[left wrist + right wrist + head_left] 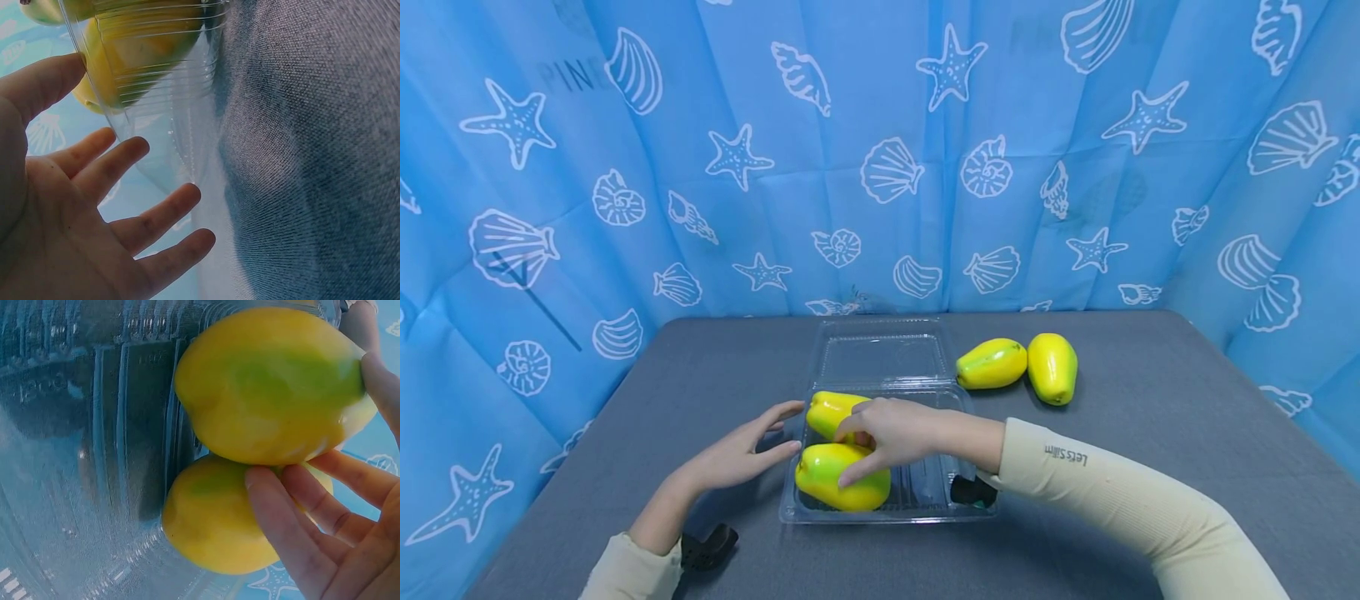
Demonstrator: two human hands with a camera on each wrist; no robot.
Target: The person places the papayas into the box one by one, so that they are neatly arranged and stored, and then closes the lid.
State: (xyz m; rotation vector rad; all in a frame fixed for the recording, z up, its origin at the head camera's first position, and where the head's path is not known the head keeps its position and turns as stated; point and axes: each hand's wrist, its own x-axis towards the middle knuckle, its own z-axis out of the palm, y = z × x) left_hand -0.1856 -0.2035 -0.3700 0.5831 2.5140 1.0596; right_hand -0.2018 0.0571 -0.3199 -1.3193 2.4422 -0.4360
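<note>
Two yellow papayas with green streaks lie in the left half of a clear plastic box (917,518), its lid (883,358) laid back. My right hand (898,429) reaches over the box and grips the near papaya (827,479), thumb on one side and fingers in the gap beside the far papaya (831,408). In the right wrist view the gripped papaya (269,387) is between thumb and fingertips. My left hand (733,454) is at the box's left side with its fingers spread. Its thumb and fingertips are right at the clear wall (156,125) in the left wrist view.
Two more papayas, one lying sideways (992,364) and one pointing forward (1052,369), rest on the grey tabletop (1150,375) right of the lid. A blue curtain (850,108) with white shells hangs behind the table. A black device (709,547) sits at the left wrist.
</note>
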